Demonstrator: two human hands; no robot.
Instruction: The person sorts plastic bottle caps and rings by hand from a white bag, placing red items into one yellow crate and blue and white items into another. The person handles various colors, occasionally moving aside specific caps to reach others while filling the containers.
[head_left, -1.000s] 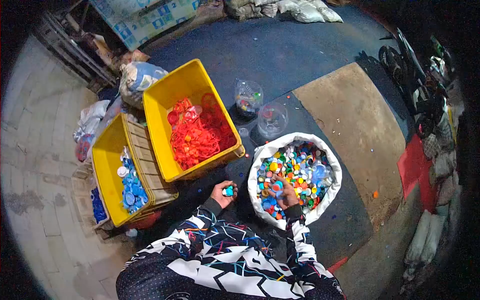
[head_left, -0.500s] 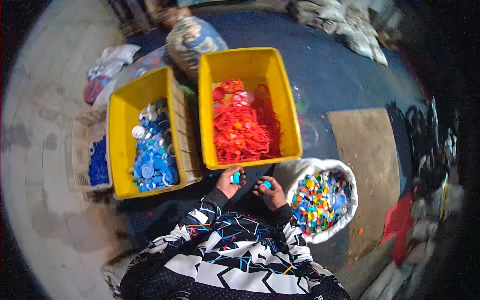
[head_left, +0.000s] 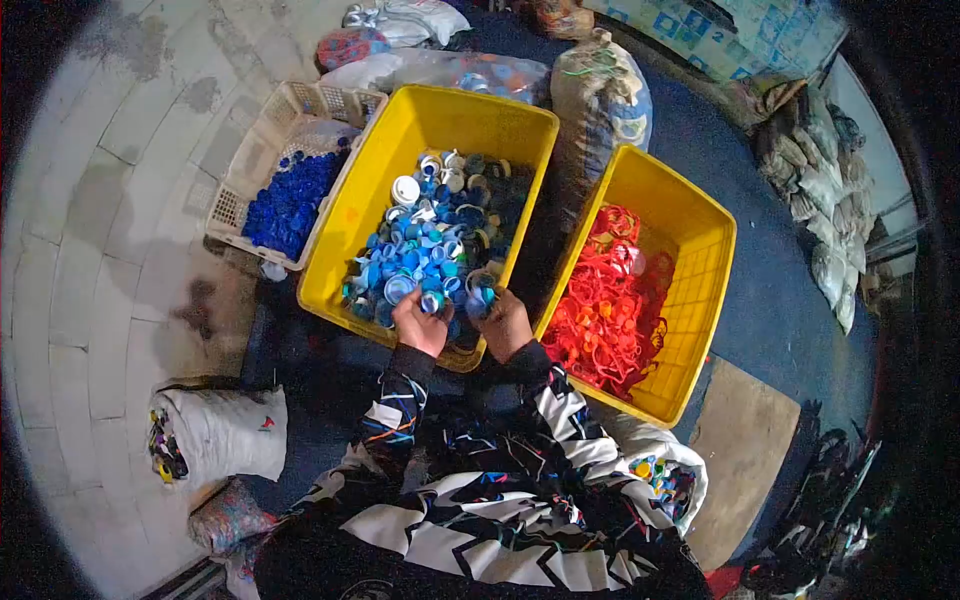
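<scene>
Both hands reach over the near rim of a yellow bin [head_left: 520, 120] filled with blue bottle caps [head_left: 425, 250]. The left hand [head_left: 420, 322] is curled around a cap, and the right hand [head_left: 500, 318] pinches a blue cap [head_left: 480, 297]. Beside it stands a second yellow bin [head_left: 715, 250] holding red plastic rings [head_left: 600, 310].

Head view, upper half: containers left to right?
White lattice basket of dark blue caps → yellow bin of blue and white caps, both hands over its near edge → yellow bin of red rings.
</scene>
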